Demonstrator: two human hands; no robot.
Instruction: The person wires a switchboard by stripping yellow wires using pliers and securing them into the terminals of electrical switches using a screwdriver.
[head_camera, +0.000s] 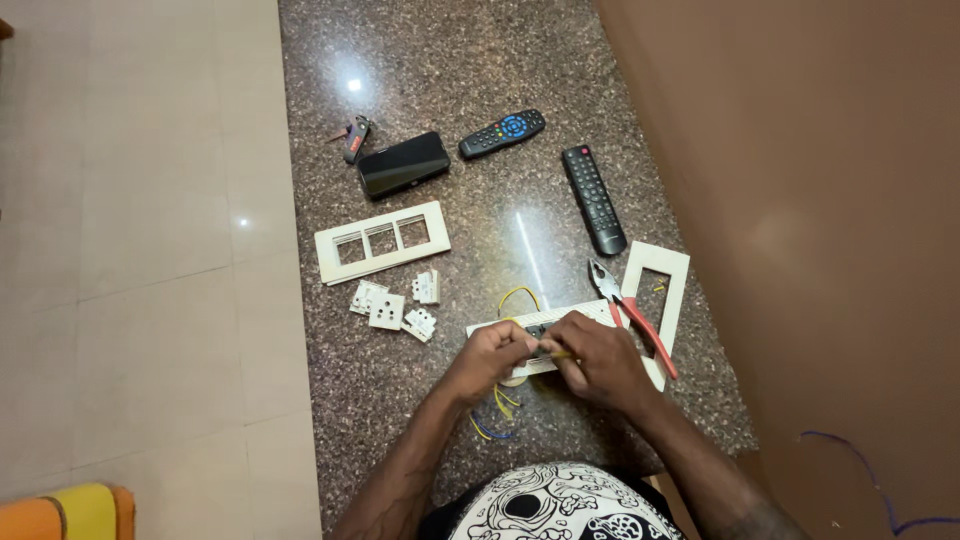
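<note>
Both hands meet over a white switch plate (500, 325) lying on the speckled granite counter (440, 60). My left hand (490, 358) pinches a small dark module with yellow wires (518, 294) looping out above and yellow and blue wires (492, 430) trailing below it. My right hand (598, 358) grips a thin yellow-handled tool pointed at that module; its tip is hidden between my fingers. Red-handled pliers (632, 315) lie just right of my right hand.
A white three-slot frame (335, 265) and several loose white switch modules (388, 310) lie to the left. A phone (403, 164), two remotes (502, 133) (593, 198), a small key fob (355, 138) and another white frame (678, 275) lie farther off. A brown wall is on the right, tiled floor on the left.
</note>
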